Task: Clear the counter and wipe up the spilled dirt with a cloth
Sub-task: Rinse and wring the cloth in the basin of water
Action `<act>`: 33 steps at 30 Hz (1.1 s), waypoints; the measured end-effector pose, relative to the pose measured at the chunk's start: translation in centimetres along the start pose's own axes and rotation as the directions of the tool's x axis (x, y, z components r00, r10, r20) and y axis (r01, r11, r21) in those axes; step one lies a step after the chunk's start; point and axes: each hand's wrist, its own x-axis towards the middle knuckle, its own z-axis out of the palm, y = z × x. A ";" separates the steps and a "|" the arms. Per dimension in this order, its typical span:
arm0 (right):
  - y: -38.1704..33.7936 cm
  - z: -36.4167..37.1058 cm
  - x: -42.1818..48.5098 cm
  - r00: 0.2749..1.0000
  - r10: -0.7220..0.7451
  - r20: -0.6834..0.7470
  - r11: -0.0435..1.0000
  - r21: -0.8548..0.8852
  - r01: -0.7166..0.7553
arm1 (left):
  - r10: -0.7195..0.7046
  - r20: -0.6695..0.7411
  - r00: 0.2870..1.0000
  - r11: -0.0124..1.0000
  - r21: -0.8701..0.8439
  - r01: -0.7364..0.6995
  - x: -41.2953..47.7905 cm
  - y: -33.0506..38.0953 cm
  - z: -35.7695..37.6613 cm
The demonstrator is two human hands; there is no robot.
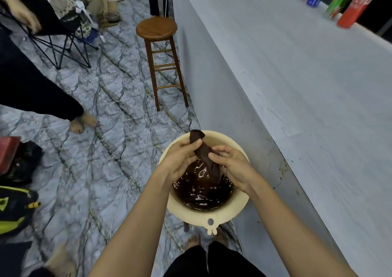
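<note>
The dark brown cloth (204, 152) hangs over the cream plastic basin (239, 209) as a twisted roll. The left hand (182, 160) grips its upper end and the right hand (231, 164) curls round its lower part. It appears sodden, limp and probably slippery, so a firm grip at both ends seems best for wringing. The basin holds dark brown water (201, 194). The grey counter (297, 86) stands just beside it.

the cloth (204, 152) is dark, wet and soft. the basin (239, 207) is smooth cream plastic with shiny brown water (201, 194) in it. the stool (156, 27) is brown wood. the counter (297, 75) looks grey and matt.
</note>
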 end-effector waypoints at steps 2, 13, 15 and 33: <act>-0.1 -0.1 0.2 0.998 -0.047 -0.046 0.999 -0.023 0.046 | -0.052 -0.003 0.999 0.998 0.039 0.052 -0.2 -0.1 -0.1; -1.1 0.3 0.0 0.994 -0.079 -0.079 0.963 0.252 0.097 | 0.049 0.048 0.998 0.983 -0.180 -0.039 -0.5 0.1 1.3; -1.6 0.2 -0.4 0.997 -0.069 -0.042 0.978 0.196 0.076 | 0.076 0.064 0.995 0.986 -0.153 -0.066 -0.7 0.0 2.2; -5.3 -9.0 -13.4 0.424 -0.474 -0.772 0.849 -0.272 0.453 | 0.135 0.453 0.881 0.532 0.717 -0.450 0.3 -2.0 22.8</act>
